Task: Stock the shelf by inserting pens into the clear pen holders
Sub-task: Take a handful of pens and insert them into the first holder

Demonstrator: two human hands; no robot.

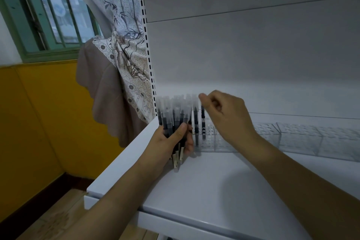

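My left hand [172, 142] grips a bundle of black pens [173, 115] with frosted caps, upright, at the left end of the white shelf [204, 191]. Two pens [196, 122] stand in the left end of the clear pen holders [292, 138], which run in a row along the shelf to the right. My right hand [228, 115] hovers just right of those standing pens, its fingertips pinched at the cap of the right one [203, 115]. Whether it still grips that pen I cannot tell for sure.
The shelf's white back panel [253, 54] rises behind the holders, with a slotted upright [149, 54] at its left edge. A patterned curtain [120, 54] hangs left of the shelf, beside a green-framed window [48, 15] and a yellow wall [39, 113].
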